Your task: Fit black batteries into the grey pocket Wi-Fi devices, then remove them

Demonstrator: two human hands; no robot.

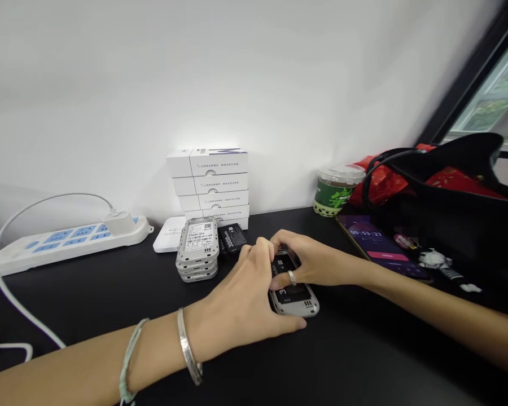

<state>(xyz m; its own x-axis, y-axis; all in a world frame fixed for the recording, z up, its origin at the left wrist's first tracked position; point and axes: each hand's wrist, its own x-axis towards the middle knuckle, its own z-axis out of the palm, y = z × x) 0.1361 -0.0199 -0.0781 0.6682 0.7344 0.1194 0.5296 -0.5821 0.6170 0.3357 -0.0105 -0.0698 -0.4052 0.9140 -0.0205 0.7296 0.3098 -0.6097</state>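
Note:
A white open-backed device [302,307] lies on the black table with a black battery [294,294] in its bay. My left hand [254,293] grips its left side, thumb stretched along the near edge and fingers bent at the far left. From the right, my right hand [302,262] holds the far part, its thumb over the battery and its fingers curled at the far edge. Fingers partly hide the device. To the left stands a stack of similar open-backed devices [197,242]. Beside that stack lies another black battery [232,237] marked 3000mAh.
White boxes [220,183] are stacked against the wall, with white covers [168,235] nearby. A power strip [63,239] with a plugged-in charger and cable lies left. At right are a drink cup [336,190], a phone [375,242] showing a timer and a black bag [461,225].

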